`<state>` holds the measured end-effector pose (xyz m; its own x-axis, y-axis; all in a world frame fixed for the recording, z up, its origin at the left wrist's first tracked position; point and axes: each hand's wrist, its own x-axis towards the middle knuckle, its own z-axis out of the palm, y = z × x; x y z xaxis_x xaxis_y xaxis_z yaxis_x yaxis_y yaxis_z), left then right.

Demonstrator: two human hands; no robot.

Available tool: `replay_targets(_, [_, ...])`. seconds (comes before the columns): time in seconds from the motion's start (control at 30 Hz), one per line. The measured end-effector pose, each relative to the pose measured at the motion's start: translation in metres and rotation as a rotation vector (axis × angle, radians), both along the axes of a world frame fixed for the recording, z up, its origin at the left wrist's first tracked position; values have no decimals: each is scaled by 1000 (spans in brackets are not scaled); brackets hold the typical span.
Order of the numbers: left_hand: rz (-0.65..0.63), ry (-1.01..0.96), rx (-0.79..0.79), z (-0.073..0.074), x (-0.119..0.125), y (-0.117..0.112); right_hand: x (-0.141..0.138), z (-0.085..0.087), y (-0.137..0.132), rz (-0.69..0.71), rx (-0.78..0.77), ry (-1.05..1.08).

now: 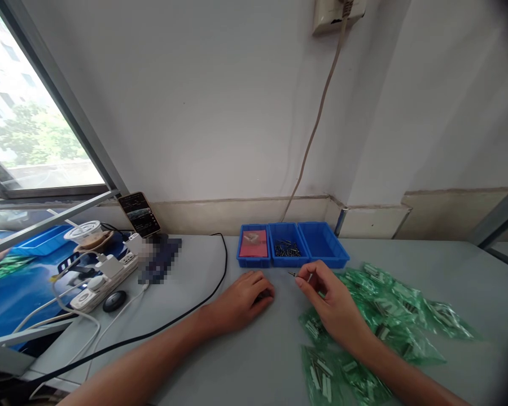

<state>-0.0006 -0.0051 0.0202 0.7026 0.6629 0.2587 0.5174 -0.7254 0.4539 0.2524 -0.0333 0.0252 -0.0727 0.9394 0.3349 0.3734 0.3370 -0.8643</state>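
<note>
Soft daylight was admitted through the window (29, 129), which was overexposed; edges were bent by wide-angle distortion, corners darkened, shadows kept faint

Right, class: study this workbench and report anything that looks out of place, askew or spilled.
The green bags lie strewn in an overlapping heap beside the right hand, which pinches a thin pin, outside the blue trays. A phone stands tilted by the wall. Nothing looks damaged.

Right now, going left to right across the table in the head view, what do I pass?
Power strip → left hand → right hand, fingers pinching a thin pin → green packets spreading on rightward.
</note>
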Motion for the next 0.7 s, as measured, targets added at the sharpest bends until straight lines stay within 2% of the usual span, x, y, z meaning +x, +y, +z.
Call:
replay_targets(0.13, [-4,-2,-11,1,0,0,0,2,-1,19,-18,8])
replay_targets(0.3, [-6,-4,-9,1,0,0,0,-1,4,60,-136,136])
replay_targets(0.47, [-15,-9,-7,1,0,0,1,0,7,47,-189,261])
replay_targets(0.7, [-11,-9,-7,0,0,0,1,0,9,26,-219,286])
